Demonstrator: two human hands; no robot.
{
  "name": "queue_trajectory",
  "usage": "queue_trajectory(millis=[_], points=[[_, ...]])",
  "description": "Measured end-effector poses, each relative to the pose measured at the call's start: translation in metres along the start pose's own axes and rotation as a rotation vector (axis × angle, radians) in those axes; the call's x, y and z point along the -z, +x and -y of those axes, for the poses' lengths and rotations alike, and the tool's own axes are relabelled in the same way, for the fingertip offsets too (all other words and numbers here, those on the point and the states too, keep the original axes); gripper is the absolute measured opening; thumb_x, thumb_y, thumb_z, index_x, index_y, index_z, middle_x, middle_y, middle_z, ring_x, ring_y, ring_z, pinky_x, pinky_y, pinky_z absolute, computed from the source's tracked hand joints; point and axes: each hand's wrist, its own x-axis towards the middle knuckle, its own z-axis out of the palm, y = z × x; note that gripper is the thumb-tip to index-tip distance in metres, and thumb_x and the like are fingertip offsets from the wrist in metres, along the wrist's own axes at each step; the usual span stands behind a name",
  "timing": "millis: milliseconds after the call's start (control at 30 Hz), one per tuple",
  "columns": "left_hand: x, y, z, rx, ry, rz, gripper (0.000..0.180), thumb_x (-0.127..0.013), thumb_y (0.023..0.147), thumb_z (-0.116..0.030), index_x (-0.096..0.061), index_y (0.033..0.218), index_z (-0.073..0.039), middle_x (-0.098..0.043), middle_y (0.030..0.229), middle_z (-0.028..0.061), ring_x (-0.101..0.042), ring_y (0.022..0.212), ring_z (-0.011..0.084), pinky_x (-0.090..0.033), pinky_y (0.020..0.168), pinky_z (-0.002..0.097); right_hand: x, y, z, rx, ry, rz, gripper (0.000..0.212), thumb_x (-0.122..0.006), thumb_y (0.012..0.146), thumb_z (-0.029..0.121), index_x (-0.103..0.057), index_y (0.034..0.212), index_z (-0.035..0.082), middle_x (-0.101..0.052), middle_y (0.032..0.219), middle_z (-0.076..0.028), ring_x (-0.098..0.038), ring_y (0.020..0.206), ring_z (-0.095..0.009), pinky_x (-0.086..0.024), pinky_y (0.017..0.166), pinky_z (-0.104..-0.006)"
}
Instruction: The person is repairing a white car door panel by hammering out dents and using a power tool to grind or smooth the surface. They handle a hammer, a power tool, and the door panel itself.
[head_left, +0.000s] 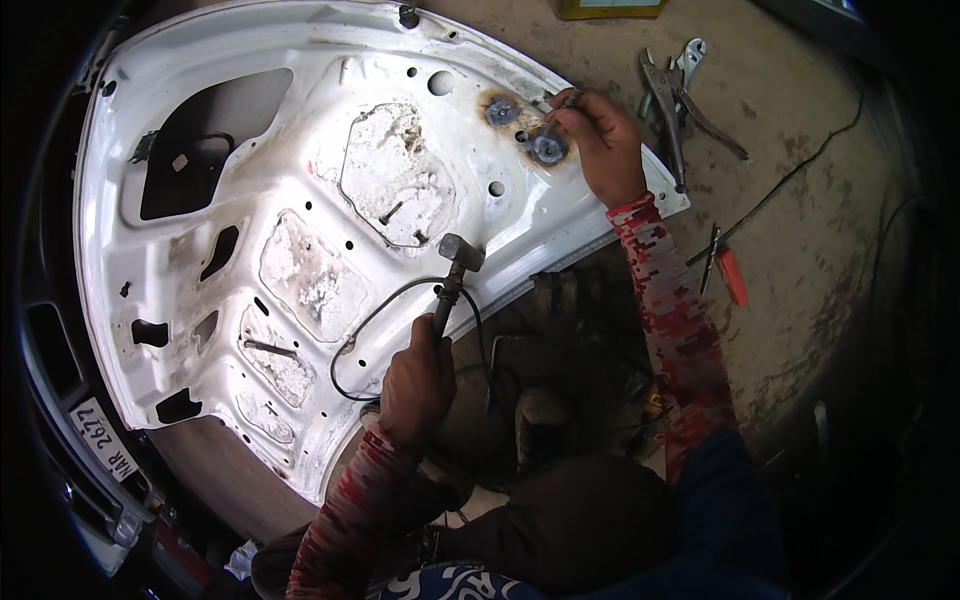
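A white car body panel [230, 190] with many holes and cutouts lies in front of me. My left hand [415, 390] is closed round the dark handle of a hammer [462, 252], whose head is over the panel's near edge. My right hand [603, 143] is at the panel's right part, thumb and fingers pinched on a small thin metal piece [568, 100] whose kind I cannot make out. Beside those fingertips are two grey round patches, the upper patch [502, 111] and the lower patch [547, 149], with brown scorched rims.
Locking pliers [668, 100] and a wrench [690, 58] lie on the floor at the far right. A red-handled tool [732, 275] and a black cable [790, 180] are nearer. Loose bolts, one bolt [270, 348] among them, rest on the panel. A car bumper [60, 370] stands at left.
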Motion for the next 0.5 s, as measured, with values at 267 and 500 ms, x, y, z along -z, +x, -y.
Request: queue_trajectory(millis=[267, 500], points=[[-0.009, 0.008, 0.005, -0.016, 0.007, -0.03, 0.024, -0.054, 0.102, -0.018, -0.047, 0.121, -0.004, -0.065, 0.078, 0.0342, -0.063, 0.076, 0.0565, -0.047, 0.064, 0.065, -0.003, -0.019, -0.011, 0.159, -0.097, -0.064, 0.011, -0.066, 0.098, 0.006, -0.07, 0.105, -0.002, -0.073, 0.091, -0.008, -0.066, 0.086, -0.01, -0.053, 0.079, -0.0275], [-0.016, 0.03, 0.01, -0.165, -0.081, -0.181, 0.017, -0.055, 0.102, -0.015, -0.049, 0.11, -0.003, -0.062, 0.072, 0.034, -0.062, 0.071, 0.0559, -0.044, 0.058, 0.0636, -0.004, -0.022, -0.012, 0.22, -0.224, -0.079, 0.011, -0.069, 0.095, 0.006, -0.072, 0.106, 0.002, -0.071, 0.092, -0.01, -0.069, 0.081, -0.018, -0.053, 0.073, -0.0305]])
